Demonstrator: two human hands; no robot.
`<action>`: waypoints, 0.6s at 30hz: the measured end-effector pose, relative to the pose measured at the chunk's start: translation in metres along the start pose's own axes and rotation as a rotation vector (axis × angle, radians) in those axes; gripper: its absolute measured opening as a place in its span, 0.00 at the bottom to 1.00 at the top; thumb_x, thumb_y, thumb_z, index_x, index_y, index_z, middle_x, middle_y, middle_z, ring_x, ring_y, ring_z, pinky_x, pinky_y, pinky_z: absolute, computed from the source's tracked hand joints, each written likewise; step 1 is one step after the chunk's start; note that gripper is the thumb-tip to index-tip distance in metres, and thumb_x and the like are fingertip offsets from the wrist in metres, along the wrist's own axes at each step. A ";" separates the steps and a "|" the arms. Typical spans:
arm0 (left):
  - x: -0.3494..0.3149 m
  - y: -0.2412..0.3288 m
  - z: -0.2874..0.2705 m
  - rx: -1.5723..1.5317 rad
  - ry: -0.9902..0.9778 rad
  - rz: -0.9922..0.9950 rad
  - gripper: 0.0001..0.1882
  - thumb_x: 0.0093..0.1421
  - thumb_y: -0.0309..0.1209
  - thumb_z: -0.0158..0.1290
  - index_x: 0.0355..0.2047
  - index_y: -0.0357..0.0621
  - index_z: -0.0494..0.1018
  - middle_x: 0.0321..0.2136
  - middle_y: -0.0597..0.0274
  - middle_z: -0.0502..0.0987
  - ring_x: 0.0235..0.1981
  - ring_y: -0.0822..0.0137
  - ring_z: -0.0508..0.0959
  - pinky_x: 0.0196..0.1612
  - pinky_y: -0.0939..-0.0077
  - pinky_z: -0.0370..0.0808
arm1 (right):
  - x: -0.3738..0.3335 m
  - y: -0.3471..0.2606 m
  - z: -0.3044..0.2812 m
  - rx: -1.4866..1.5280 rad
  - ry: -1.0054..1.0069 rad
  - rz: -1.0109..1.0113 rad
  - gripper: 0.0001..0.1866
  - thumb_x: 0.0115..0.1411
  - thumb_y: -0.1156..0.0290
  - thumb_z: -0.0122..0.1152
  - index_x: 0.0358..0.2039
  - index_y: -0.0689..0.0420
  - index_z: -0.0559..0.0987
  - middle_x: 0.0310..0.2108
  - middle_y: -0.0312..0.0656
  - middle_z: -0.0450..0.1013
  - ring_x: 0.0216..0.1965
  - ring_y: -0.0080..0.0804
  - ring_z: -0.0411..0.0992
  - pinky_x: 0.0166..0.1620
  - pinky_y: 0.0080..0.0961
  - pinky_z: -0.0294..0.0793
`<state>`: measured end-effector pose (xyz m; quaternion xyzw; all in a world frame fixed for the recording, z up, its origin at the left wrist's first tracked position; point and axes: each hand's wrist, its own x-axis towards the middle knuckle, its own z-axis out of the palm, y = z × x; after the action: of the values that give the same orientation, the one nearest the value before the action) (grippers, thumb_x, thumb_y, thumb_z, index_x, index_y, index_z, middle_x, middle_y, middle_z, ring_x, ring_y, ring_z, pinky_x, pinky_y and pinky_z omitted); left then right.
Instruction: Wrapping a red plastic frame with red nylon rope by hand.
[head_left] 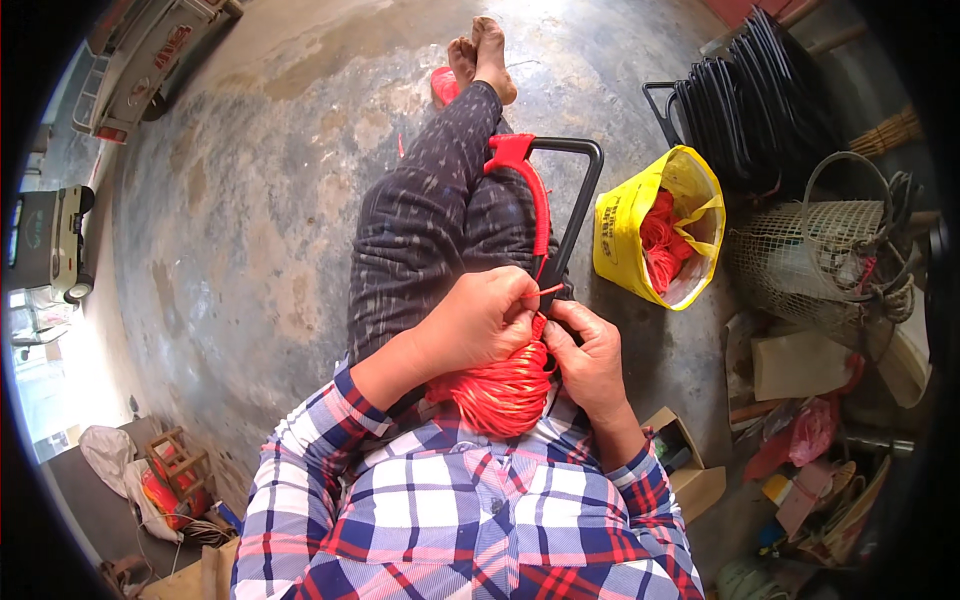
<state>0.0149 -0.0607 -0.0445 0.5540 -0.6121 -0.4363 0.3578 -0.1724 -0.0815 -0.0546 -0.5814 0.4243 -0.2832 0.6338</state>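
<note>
A mesh basket (800,240) sits at right, a wheeled vehicle (135,75) upper left

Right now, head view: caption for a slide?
Left hand pinching red cord, right hand at black frame, yellow bag to the right.

yellow bag (628,238): dark printed characters (607,222) | parked vehicle (138,88): red lettering (172,47) | neither clearly legible

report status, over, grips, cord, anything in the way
Left grip pinching red cord; right grip by black frame. Cord bunched below. Yellow bag apart at right, not obstructing.
</note>
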 end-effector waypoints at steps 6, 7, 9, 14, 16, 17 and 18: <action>0.000 -0.002 0.002 0.006 0.071 0.092 0.06 0.49 0.18 0.55 0.28 0.38 0.71 0.23 0.59 0.71 0.20 0.69 0.73 0.24 0.76 0.71 | 0.000 0.000 0.000 -0.093 -0.003 -0.060 0.10 0.60 0.79 0.57 0.41 0.67 0.78 0.32 0.41 0.77 0.33 0.23 0.74 0.38 0.20 0.73; 0.000 -0.002 0.002 0.024 0.087 0.116 0.06 0.49 0.18 0.55 0.28 0.38 0.71 0.23 0.59 0.71 0.20 0.68 0.74 0.24 0.76 0.71 | 0.001 0.000 0.000 -0.091 -0.010 -0.061 0.10 0.60 0.79 0.57 0.41 0.67 0.78 0.32 0.41 0.77 0.33 0.23 0.74 0.38 0.20 0.73; -0.002 -0.002 0.003 0.039 0.105 0.133 0.06 0.49 0.18 0.55 0.28 0.38 0.71 0.23 0.58 0.71 0.20 0.67 0.74 0.24 0.75 0.71 | 0.001 -0.001 0.001 -0.096 -0.021 -0.050 0.10 0.60 0.79 0.57 0.42 0.67 0.78 0.33 0.42 0.77 0.34 0.24 0.75 0.39 0.21 0.73; -0.003 -0.004 0.005 0.008 0.127 0.135 0.06 0.49 0.18 0.55 0.28 0.38 0.71 0.22 0.60 0.71 0.20 0.69 0.74 0.24 0.76 0.71 | 0.000 -0.004 0.002 -0.069 -0.022 -0.057 0.10 0.60 0.79 0.56 0.42 0.67 0.78 0.34 0.42 0.77 0.35 0.24 0.74 0.39 0.20 0.73; -0.004 -0.005 0.005 -0.039 0.122 0.084 0.07 0.49 0.18 0.55 0.29 0.38 0.71 0.22 0.60 0.71 0.20 0.69 0.73 0.24 0.76 0.71 | 0.000 -0.005 0.002 -0.077 -0.018 -0.051 0.10 0.60 0.79 0.56 0.42 0.67 0.78 0.34 0.42 0.77 0.35 0.23 0.74 0.39 0.20 0.73; -0.004 -0.005 0.005 0.003 0.124 0.126 0.06 0.50 0.18 0.55 0.29 0.38 0.71 0.22 0.61 0.71 0.20 0.71 0.73 0.24 0.77 0.71 | 0.001 -0.005 0.002 -0.078 -0.032 -0.045 0.10 0.60 0.79 0.56 0.42 0.67 0.78 0.34 0.42 0.76 0.34 0.23 0.74 0.39 0.20 0.73; -0.005 -0.005 0.004 0.045 0.125 0.168 0.06 0.50 0.18 0.55 0.29 0.38 0.71 0.23 0.61 0.71 0.20 0.72 0.73 0.24 0.78 0.71 | 0.001 -0.005 0.002 -0.079 -0.032 -0.025 0.10 0.60 0.79 0.56 0.42 0.67 0.78 0.34 0.41 0.76 0.34 0.23 0.74 0.39 0.20 0.73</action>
<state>0.0134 -0.0555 -0.0505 0.5347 -0.6424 -0.3558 0.4181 -0.1700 -0.0821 -0.0498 -0.6157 0.4180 -0.2647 0.6133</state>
